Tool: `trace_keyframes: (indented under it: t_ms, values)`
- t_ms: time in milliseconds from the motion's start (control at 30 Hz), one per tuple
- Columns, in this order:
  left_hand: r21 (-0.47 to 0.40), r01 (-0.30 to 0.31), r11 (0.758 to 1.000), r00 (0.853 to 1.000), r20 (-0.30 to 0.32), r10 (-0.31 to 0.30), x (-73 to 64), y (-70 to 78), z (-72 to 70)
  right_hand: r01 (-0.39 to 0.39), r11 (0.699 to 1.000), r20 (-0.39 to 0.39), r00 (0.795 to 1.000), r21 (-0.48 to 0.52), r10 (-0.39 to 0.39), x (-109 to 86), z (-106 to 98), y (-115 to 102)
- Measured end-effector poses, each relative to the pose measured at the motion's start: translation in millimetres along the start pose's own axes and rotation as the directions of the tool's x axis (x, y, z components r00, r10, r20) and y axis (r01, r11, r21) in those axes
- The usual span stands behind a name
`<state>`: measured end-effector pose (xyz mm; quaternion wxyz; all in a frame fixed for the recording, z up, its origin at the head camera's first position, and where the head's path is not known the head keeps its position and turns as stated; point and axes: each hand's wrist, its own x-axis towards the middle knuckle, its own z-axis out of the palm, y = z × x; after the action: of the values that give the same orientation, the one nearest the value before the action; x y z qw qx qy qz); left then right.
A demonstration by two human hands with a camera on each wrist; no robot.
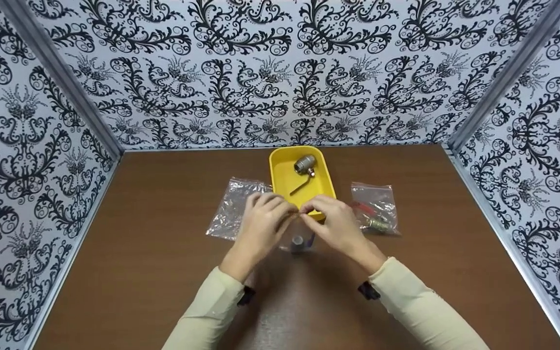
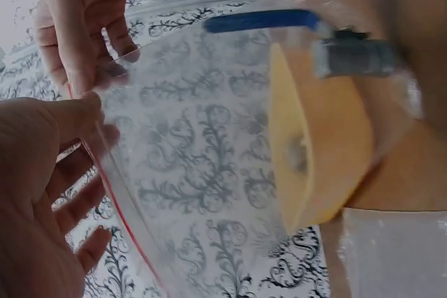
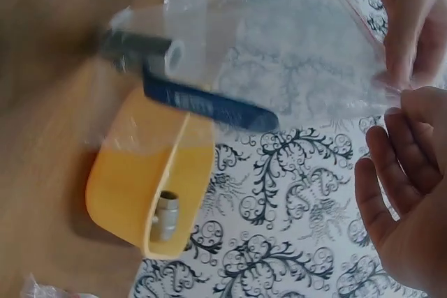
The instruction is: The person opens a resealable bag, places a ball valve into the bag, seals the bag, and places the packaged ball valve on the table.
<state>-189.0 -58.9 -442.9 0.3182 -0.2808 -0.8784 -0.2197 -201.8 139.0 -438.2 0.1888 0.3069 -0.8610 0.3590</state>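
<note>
A clear zip bag with a red line along its mouth hangs between my two hands. Inside it, near the bottom, lies a metal ball valve with a blue lever handle. My left hand pinches the bag's top edge between thumb and fingers. Right beside it, my right hand pinches the same edge, the fingertips of both hands close together. Seen from the head, the hands cover most of the bag's mouth. Whether the zip is sealed cannot be told.
Just beyond the hands stands a yellow tray holding another metal valve with a thin lever. A clear bag lies left of it. To the right, another bag contains a red and a brass-coloured part. Patterned walls enclose the brown table.
</note>
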Motion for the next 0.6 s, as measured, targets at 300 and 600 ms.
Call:
trace_keyframes:
  t_ms: [300, 600]
  values:
    - [0.03, 0.009, 1.0, 0.999, -0.037, -0.008, 1.9, 4.9, 8.3, 0.059, 0.993, -0.017, 0.998, -0.102, -0.061, -3.8, 4.5, 4.0]
    - [0.0, 0.06, 0.998, 0.997, -0.056, -0.059, 1.5, 1.7, 14.7, 0.056, 0.991, -0.068, 0.996, -0.118, -0.064, -3.8, 3.6, 5.0]
